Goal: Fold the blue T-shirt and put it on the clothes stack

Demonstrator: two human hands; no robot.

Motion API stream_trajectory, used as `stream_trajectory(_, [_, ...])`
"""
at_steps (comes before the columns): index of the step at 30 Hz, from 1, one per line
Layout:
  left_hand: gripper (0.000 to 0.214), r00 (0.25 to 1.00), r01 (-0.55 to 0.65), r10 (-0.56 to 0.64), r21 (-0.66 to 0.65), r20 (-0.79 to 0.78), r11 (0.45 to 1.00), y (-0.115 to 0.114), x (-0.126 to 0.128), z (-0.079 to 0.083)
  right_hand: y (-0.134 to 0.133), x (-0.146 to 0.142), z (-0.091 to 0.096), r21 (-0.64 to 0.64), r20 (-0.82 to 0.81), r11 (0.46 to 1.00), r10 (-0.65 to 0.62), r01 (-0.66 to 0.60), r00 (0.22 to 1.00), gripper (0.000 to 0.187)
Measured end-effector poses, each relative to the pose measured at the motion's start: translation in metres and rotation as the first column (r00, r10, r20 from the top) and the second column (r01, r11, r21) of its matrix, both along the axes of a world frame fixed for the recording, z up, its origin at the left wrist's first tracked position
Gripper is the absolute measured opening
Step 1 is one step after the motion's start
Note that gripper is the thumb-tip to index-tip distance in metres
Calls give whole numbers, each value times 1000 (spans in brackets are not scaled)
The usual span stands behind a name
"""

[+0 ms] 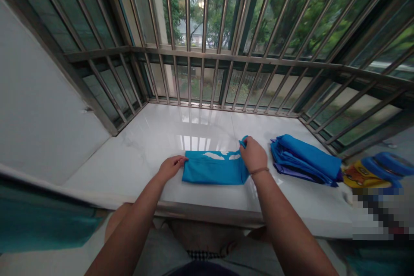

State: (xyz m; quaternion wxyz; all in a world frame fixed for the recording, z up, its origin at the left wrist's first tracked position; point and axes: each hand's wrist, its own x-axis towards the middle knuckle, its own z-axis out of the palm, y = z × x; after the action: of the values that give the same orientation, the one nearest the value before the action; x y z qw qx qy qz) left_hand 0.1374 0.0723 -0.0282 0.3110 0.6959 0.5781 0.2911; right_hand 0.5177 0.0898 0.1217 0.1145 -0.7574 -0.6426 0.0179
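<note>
- I see the folded blue cloth (211, 171), white print along its far edge, lying on the white windowsill (139, 168).
- My left hand's (170, 169) fingers pinch its left upper corner.
- My right hand's (255, 155) fingers grasp its raised right upper corner.
- Just right of that, I see a stack of blue and purple cloths (304, 159).

Left hand (169, 169), between 7 and 8 o'clock, and right hand (255, 155), 4 o'clock: bare, as are both forearms (137, 224). Thin reddish-brown band (259, 170) round right wrist (261, 177), cordlike. Dark navy cloth (200, 268) at 6 o'clock, rounded upper edge. Pale grey cloth (152, 251), 7 o'clock; garment type unclear.
</note>
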Motion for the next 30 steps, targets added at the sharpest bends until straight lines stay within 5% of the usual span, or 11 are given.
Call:
stream_trajectory(5, [86,998,-39,45,-120,44,992,12,3,3,-7,-135,-3,-41,4,958,286,-285,958,29])
stream_trajectory(8, [97,996,-83,84,-161,-1,983,16,2,6,-22,-200,-27,-88,-46,907,410,-412,911,25])
stream_trajectory(11, [90,993,-110,102,-147,-57,983,22,1,8,-48,-233,-56,-106,-85,862,489,-496,868,27])
stream_trajectory(17, [58,993,-82,67,-149,-102,985,34,1,1,-92,-212,-99,-10,-55,757,652,-653,756,32])
stream_trajectory(20, [45,990,-110,97,-127,-106,986,37,2,-3,-102,-186,-110,66,1,613,789,-787,615,28])
stream_trajectory(24, [33,973,-198,185,-83,-138,977,34,7,-5,-115,-159,-116,41,-18,352,936,-935,351,10])
stream_trajectory(25, [32,967,-220,207,-72,-148,973,32,8,-5,-117,-153,-116,41,-32,355,935,-934,354,17])
stream_trajectory(26, [31,961,-241,230,-58,-156,969,30,9,-5,-119,-147,-115,57,-46,419,908,-906,417,26])
stream_trajectory(30, [29,933,-310,310,28,-181,950,21,13,-3,-107,-120,-106,195,-132,867,487,-459,864,35])
